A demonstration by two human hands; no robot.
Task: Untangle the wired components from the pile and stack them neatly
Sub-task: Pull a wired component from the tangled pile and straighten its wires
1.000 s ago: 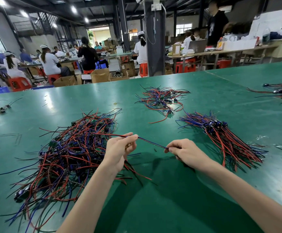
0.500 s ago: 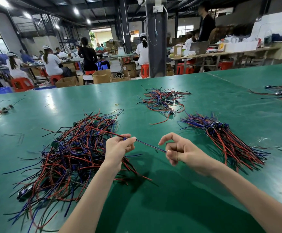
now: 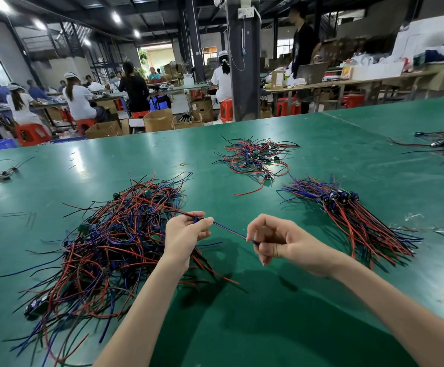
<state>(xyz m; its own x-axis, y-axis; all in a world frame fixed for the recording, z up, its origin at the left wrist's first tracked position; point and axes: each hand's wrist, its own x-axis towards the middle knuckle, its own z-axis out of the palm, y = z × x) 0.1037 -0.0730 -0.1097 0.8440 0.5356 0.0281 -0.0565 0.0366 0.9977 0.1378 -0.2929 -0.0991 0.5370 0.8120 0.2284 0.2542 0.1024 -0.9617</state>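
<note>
Wired component pinched by left hand — right hand pinches its blue wire

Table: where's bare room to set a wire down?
Bare: near table between tangle and stack; also the strip between tangle and far pile. Crowded: the tangle at left, the stack's splayed wires at right.

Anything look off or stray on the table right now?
Nothing damaged. Strays: a small ring lies alone on the table beyond the tangled pile; clear plastic scraps sit right of the neat stack. Left hand grips a wired component, right hand pinches its blue wire, as expected.
</note>
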